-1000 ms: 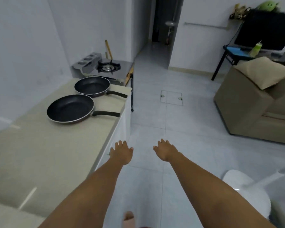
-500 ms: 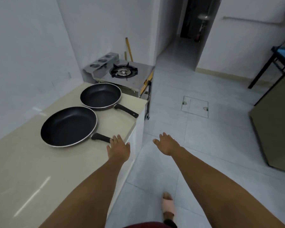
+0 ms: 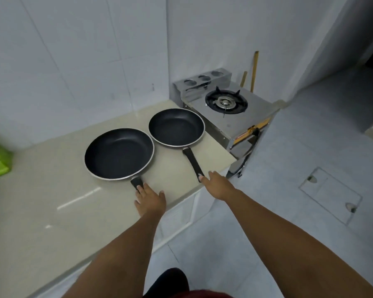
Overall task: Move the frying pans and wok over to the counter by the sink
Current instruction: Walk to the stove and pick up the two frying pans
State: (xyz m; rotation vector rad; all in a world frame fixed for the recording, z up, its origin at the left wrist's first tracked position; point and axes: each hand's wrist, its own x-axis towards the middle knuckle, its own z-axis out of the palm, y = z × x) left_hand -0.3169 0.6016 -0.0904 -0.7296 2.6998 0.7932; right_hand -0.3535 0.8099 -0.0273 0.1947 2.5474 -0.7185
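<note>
Here each open hand, left (image 3: 150,198) and right (image 3: 218,184), touches a pan handle, ungripped.

Two pans side by side on the counter, stove beyond.

Large pan (image 3: 119,153) left, small pan (image 3: 176,126) right and slightly farther back, rims nearly touching, both on the counter (image 3: 52,203) near its right end. Handles pointing toward the near edge. Left hand (image 3: 150,200) over the large pan's handle (image 3: 136,182); right hand (image 3: 219,186) at the counter's corner, fingers (image 3: 202,179) at the tip of the small pan's handle (image 3: 193,161). Stove (image 3: 226,102) behind and right of the small pan, just off the counter end. Rack (image 3: 202,80) behind the stove, against the wall. Floor hatch (image 3: 329,194) far right.
</note>
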